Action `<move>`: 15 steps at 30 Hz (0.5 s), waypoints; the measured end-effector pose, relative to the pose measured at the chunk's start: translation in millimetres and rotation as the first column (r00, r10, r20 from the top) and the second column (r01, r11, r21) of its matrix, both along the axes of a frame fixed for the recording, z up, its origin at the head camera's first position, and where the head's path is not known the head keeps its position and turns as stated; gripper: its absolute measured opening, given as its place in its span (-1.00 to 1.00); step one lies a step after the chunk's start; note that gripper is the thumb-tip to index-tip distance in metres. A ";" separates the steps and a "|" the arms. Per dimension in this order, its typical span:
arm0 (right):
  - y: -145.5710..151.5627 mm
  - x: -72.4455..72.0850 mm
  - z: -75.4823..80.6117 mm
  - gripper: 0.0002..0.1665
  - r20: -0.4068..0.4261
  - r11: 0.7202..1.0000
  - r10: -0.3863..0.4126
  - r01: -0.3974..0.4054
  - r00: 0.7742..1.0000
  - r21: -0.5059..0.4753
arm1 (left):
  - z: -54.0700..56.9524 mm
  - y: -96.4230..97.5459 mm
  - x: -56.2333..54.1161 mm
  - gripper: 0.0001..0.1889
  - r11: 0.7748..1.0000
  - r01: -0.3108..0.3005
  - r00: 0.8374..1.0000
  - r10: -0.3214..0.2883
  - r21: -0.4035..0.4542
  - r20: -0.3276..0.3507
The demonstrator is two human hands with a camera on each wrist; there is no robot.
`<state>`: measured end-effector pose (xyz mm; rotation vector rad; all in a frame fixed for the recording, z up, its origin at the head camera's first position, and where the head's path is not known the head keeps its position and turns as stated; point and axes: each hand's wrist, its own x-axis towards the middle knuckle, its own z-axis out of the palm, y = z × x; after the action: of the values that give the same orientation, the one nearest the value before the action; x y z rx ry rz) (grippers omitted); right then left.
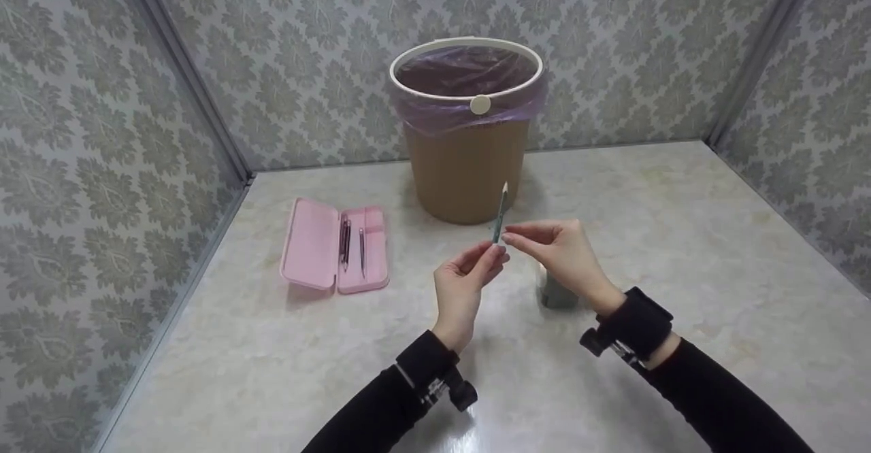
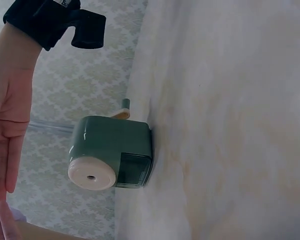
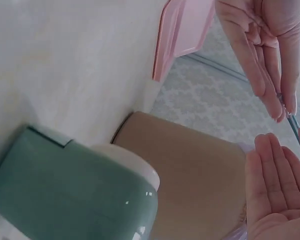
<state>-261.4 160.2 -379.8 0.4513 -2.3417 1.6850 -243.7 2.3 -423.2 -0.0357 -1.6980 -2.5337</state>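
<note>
A dark green pencil (image 1: 501,215) stands nearly upright, its sharpened tip at the top. My left hand (image 1: 469,279) pinches its lower end between thumb and fingers. Close beside the pencil is my right hand (image 1: 561,252); in the right wrist view its fingers (image 3: 275,180) look fairly straight, with the pencil passing between them and the thumb. Whether they touch it is hard to tell. Partly hidden below the right hand stands a green pencil sharpener (image 1: 558,295). The left wrist view shows this sharpener (image 2: 110,140) with a cream round front, a hole and a crank.
An open pink pencil case (image 1: 364,279) holding several slim pencils or pens lies on the left of the table (image 1: 238,371). Behind the hands stands a brown bin (image 1: 466,167) with a purple liner. Patterned walls (image 1: 326,65) enclose the table at the back and sides.
</note>
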 end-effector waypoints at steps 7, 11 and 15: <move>-9.6 0.3 -0.3 -0.70 0.067 0.996 -0.056 0.060 0.996 -0.067 | -0.8 3.1 1.5 -0.75 1.000 0.007 1.000 -0.007 -0.013 -0.008; -11.5 0.6 -1.3 -0.71 0.068 0.993 -0.081 0.086 0.994 -0.080 | -0.8 3.7 2.5 -0.75 1.000 0.012 1.000 -0.012 -0.024 -0.013; -11.6 1.1 -2.4 -0.71 0.064 0.992 -0.087 0.092 0.994 -0.083 | -1.5 2.9 2.7 -0.74 0.999 0.023 1.000 -0.024 -0.039 -0.015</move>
<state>-260.3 148.6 -382.2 0.2794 -2.2826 1.7727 -241.0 5.2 -424.8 -0.0783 -1.7517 -2.5095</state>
